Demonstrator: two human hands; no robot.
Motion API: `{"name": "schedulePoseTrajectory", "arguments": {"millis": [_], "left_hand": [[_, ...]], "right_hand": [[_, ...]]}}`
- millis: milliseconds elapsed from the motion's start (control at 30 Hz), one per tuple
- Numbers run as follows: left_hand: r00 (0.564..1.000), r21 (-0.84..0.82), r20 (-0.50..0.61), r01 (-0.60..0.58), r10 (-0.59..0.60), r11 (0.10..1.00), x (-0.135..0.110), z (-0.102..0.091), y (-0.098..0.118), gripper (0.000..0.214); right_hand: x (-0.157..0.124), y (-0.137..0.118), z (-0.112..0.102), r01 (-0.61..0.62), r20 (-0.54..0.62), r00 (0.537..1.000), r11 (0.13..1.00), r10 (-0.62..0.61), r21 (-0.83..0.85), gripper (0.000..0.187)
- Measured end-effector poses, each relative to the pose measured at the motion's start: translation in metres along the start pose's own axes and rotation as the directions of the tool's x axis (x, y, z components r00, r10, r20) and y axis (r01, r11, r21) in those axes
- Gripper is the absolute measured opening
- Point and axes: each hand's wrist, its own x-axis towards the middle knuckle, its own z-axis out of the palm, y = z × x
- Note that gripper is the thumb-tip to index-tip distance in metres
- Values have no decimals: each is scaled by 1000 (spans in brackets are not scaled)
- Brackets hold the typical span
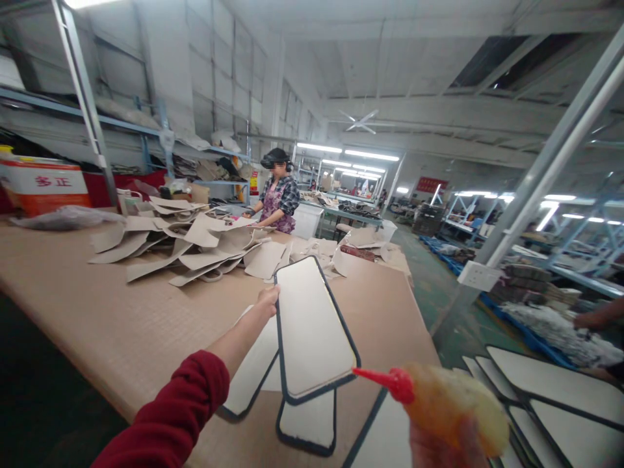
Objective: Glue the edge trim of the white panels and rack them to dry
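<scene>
My left hand [266, 304], at the end of a red sleeve, grips the left edge of a long white panel with a dark rim [312, 328], which is tilted up off the tan table [112, 325]. Under it lie more white panels of the same kind [253, 374]. My right hand [441, 448] at the bottom edge is closed round a yellowish squeeze bottle with a red nozzle [453, 406]; the nozzle points left toward the panel's near right corner without touching it.
Several beige cut pieces [195, 244] are heaped at the table's far end. A person in a plaid shirt [277, 195] works behind them. More white panels [560, 390] lie at the right, with another person's arm [599, 315] above them. Metal shelving stands on the left.
</scene>
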Motion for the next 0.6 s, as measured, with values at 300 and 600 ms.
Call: {"name": "schedulePoseTrajectory", "arguments": {"millis": [300, 600], "left_hand": [[997, 54, 17, -72, 71, 996, -14, -27, 17, 15], [993, 18, -15, -119, 119, 993, -27, -51, 30, 15]], "right_hand": [[47, -36, 50, -8, 160, 987, 995, 24, -96, 65], [67, -19, 54, 42, 393, 919, 987, 24, -156, 50]]}}
